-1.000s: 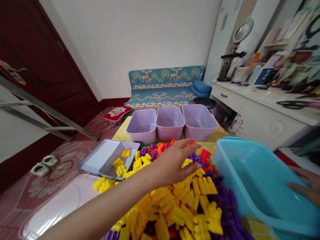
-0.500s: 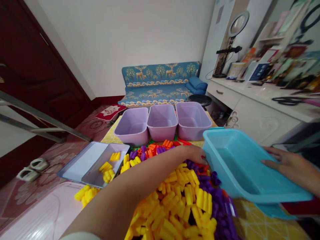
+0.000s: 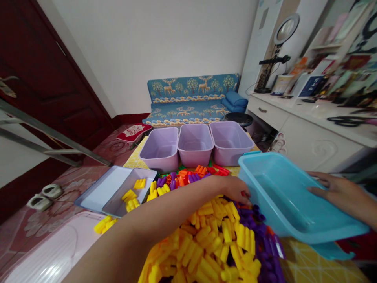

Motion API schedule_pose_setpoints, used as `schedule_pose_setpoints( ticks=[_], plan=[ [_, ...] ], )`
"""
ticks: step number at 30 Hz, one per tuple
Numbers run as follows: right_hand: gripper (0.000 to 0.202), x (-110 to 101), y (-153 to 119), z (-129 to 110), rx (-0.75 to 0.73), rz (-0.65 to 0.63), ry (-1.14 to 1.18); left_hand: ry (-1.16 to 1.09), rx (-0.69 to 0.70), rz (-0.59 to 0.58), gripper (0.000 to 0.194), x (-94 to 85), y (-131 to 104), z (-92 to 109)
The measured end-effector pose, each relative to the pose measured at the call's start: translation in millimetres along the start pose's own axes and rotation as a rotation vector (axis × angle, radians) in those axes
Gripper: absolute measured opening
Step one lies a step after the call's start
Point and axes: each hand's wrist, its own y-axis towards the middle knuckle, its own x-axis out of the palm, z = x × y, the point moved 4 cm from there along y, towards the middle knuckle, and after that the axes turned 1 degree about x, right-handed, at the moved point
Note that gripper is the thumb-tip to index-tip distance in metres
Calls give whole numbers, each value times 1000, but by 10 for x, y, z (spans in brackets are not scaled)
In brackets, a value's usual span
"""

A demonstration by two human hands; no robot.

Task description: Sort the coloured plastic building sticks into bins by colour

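A light-blue plastic bin (image 3: 294,196) sits tilted at the right edge of the table. My right hand (image 3: 338,192) grips its right rim, thumb over the inside and fingers outside. My left hand (image 3: 237,189) reaches across to the bin's left wall, fingers curled down among the toy pieces; its fingertips are partly hidden, and what they hold does not show. Below the left forearm lies a heap of yellow tube-shaped toy blocks (image 3: 206,243). Purple tube blocks (image 3: 268,251) lie along the heap's right side, partly beneath the bin. Red and orange blocks (image 3: 202,170) lie farther back.
Three lilac bins (image 3: 196,155) stand in a row at the table's back. On the left are a grey tray (image 3: 114,204) with several yellow blocks and a pale pink lid (image 3: 59,251). A white dresser (image 3: 318,137) stands at right, a metal frame (image 3: 59,137) at left.
The view has shifted slightly, moving most things a little rightward in the picture. My left hand has moved slightly down beside the blue bin. My right hand keeps its grip on the rim.
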Motion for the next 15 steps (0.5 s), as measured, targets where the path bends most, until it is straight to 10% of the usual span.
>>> schedule_pose_setpoints(
  ticks=[9,15],
  plan=[
    [39,26,23,-14,-85,104,-147,46,44,3,40,-126,-302,376],
    [51,-55,-131,-215,-123,209,-182,32,19,225,34,-349,-994,626]
  ],
)
